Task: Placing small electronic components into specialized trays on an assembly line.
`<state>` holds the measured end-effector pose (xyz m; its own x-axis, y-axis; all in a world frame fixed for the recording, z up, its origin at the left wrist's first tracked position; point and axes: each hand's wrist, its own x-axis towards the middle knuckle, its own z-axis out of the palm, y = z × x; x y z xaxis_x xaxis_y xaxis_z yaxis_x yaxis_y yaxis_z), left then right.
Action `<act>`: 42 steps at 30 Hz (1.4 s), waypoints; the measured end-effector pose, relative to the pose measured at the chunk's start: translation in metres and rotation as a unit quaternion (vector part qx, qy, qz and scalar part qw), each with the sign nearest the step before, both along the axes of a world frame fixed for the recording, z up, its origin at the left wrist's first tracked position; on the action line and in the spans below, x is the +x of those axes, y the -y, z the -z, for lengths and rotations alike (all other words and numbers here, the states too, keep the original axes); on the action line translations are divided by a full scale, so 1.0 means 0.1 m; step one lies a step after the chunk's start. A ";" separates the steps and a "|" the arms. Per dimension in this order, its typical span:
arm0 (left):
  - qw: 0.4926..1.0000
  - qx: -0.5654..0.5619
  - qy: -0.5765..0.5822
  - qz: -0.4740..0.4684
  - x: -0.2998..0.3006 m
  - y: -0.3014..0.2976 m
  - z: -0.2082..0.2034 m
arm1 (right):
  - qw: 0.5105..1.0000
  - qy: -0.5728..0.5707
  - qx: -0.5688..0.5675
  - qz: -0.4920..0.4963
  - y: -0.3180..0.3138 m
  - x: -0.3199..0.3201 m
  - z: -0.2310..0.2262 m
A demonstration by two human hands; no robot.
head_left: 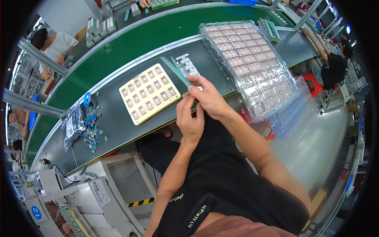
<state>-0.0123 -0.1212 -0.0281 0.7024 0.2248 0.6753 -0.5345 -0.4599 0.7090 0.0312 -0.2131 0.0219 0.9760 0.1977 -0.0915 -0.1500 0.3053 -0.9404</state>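
Thin green strips, blurred at their far ends, stick out up and left from my right hand, its thumb and fingers pinched on them. My left hand is just below and to the left, fingers closed and touching the right fingertips; what it pinches, if anything, is hidden. Both hands are over the near table edge. To their left lies a cream tray with rows of small square metallic parts. Past the strips, a white sheet with dark pieces lies on the dark table.
At right, stacked clear blister trays filled with pinkish parts overhang the table edge. A plastic bag and tangled blue-wired parts lie at left, near a blue tape roll. A green conveyor belt runs behind; co-workers sit beyond.
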 end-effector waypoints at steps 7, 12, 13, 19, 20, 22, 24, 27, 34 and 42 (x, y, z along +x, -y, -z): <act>0.904 -0.317 -0.204 0.203 0.10 -0.05 0.06 | 0.991 0.052 -0.102 0.064 0.28 0.02 -0.08; 0.679 -0.609 -0.233 0.338 0.50 -0.23 -0.28 | 0.950 0.130 -0.284 -0.017 0.17 -0.29 -0.10; 0.667 -0.620 -0.238 0.338 0.52 -0.29 -0.23 | 0.950 0.129 -0.282 -0.025 0.12 -0.30 -0.11; 0.849 -0.398 -0.223 0.266 0.52 -0.42 -0.08 | 0.812 0.322 -0.469 0.134 0.10 -0.07 -0.01; 0.875 -0.363 -0.214 0.239 0.49 -0.47 -0.09 | 0.798 0.300 -0.500 0.152 0.13 -0.01 0.01; 0.890 -0.351 -0.184 0.227 0.43 -0.55 -0.15 | 0.761 0.279 -0.552 0.196 0.18 0.10 0.04; 0.905 -0.344 -0.165 0.186 0.40 -0.68 -0.09 | 0.720 0.312 -0.584 0.207 0.19 0.20 0.25; 0.934 -0.295 -0.162 0.119 0.29 -0.95 -0.06 | 0.710 0.279 -0.612 0.208 0.04 0.22 0.48; 0.962 -0.246 -0.114 -0.002 0.10 -1.37 -0.13 | 0.738 0.156 -0.647 0.109 0.08 0.33 0.36; 0.966 -0.120 -0.074 -0.215 0.03 -2.10 0.16 | 0.820 0.186 -0.538 0.060 0.74 0.58 -0.03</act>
<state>-0.0089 0.0892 -0.0443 0.5938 0.6552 0.4671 -0.2151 -0.4301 0.8768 0.0896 -0.2873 0.0248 0.9824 0.0989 0.1587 0.1793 -0.7395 -0.6488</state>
